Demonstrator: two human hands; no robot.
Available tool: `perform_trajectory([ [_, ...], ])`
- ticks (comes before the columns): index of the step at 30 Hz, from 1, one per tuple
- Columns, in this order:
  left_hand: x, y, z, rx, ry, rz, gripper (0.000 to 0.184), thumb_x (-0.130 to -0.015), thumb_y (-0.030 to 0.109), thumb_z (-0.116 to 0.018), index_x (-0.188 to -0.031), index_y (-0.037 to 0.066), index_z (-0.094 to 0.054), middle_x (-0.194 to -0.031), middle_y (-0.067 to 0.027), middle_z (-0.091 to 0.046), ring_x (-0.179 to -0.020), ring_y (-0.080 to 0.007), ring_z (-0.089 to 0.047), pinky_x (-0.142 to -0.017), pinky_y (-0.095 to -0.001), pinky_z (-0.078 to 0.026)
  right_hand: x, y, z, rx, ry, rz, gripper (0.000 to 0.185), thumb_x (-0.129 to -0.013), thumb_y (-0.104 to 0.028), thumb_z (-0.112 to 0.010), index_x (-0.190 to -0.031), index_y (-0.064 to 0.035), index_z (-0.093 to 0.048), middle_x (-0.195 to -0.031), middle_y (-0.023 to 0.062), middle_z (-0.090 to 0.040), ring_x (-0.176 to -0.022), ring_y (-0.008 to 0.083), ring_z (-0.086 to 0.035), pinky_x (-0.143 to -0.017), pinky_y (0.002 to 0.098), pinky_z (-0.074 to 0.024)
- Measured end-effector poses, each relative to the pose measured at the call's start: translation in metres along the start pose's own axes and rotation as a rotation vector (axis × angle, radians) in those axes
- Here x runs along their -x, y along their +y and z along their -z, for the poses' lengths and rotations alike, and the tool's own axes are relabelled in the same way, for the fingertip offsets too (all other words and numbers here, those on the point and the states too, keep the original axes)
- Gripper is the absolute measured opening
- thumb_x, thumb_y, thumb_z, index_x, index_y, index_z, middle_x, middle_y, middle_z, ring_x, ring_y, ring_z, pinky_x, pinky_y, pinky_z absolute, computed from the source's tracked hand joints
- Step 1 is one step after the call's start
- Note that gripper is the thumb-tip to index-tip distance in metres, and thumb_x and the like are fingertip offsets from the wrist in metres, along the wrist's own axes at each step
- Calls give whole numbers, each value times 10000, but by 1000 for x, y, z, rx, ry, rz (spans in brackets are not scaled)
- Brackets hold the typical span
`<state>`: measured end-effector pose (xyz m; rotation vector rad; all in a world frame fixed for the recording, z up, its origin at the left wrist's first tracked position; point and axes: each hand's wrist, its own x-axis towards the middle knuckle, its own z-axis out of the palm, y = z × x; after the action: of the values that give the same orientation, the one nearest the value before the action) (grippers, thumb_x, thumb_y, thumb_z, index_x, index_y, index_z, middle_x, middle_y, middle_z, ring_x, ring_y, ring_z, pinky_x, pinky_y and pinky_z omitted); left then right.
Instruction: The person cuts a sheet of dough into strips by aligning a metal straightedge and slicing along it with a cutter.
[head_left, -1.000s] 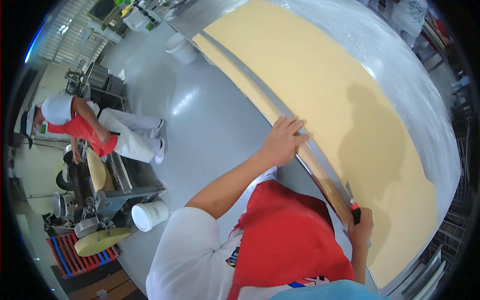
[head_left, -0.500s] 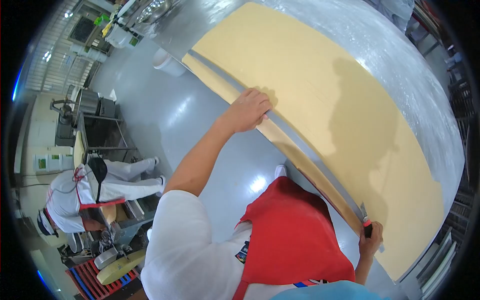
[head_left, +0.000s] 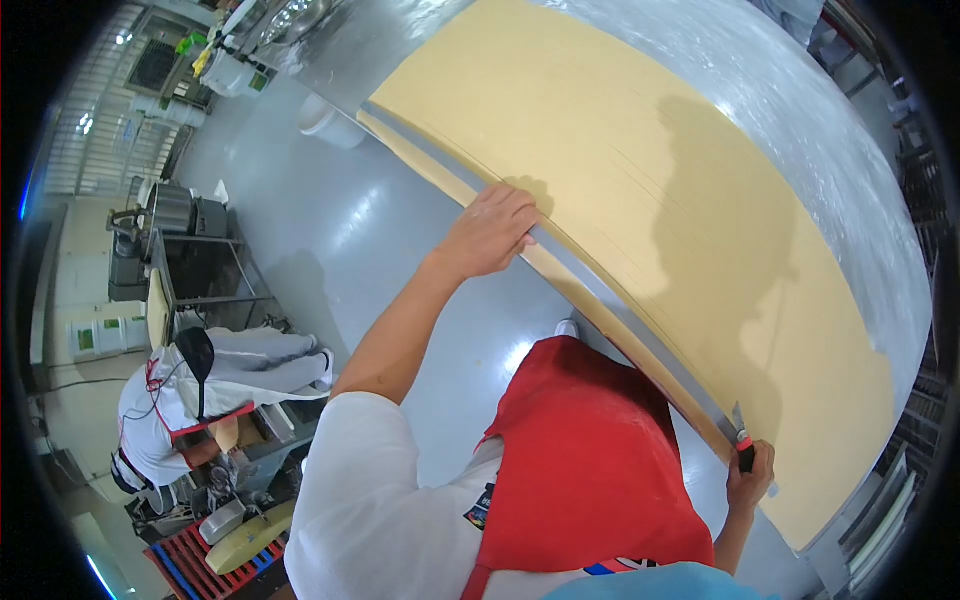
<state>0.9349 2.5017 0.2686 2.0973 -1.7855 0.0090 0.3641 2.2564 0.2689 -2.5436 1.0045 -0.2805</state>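
Note:
A large pale yellow sheet (head_left: 600, 130) lies on the metal table (head_left: 800, 110), with a narrow strip (head_left: 415, 158) of it along the near edge. Between sheet and strip runs a long grey metal straightedge (head_left: 655, 345). My left hand (head_left: 492, 228) presses on the straightedge near its middle, fingers curled together over it and the strip. My right hand (head_left: 750, 474) is closed round the dark handle of a knife (head_left: 744, 448) with a red collar, near the straightedge's near end. The blade points up and away over the sheet.
At the left, a co-worker (head_left: 165, 410) bends over a metal bench (head_left: 265, 460). A white bucket (head_left: 330, 122) stands on the floor beyond the table's left edge. Racks (head_left: 915, 370) line the far right. Metal bowls (head_left: 292, 20) sit at the top left.
My left hand has slid up and left along the straightedge. My right hand and the knife have shifted slightly down and right. The co-worker has turned and bent over.

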Motion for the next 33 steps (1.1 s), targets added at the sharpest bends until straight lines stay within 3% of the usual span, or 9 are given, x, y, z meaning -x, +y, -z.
perform_trajectory([
  [21,-1,0,-5,-23,22,-7,297,-812,155,-769,-1057,74,-621,-1079,-87,-590,-1095,-337,-559,-1001,-465,-454,2,0,3,20,-50,-5,252,-851,-48,-737,-1032,-25,-563,-987,197,-598,-908,439,-606,-780,498,-497],
  [30,4,0,-10,44,-27,43,294,-837,151,-761,-1090,86,-626,-1140,-97,-599,-1147,-347,-562,-1032,-484,-439,5,7,3,10,-82,2,246,-862,-60,-739,-1030,-12,-567,-978,198,-600,-920,435,-600,-788,507,-491],
  [33,8,0,-9,101,-8,106,392,-820,191,-805,-1155,78,-634,-1247,-120,-588,-1233,-357,-528,-1076,-475,-429,6,8,2,15,-77,3,247,-854,-51,-744,-1026,-10,-572,-990,197,-610,-938,433,-607,-798,508,-495],
])
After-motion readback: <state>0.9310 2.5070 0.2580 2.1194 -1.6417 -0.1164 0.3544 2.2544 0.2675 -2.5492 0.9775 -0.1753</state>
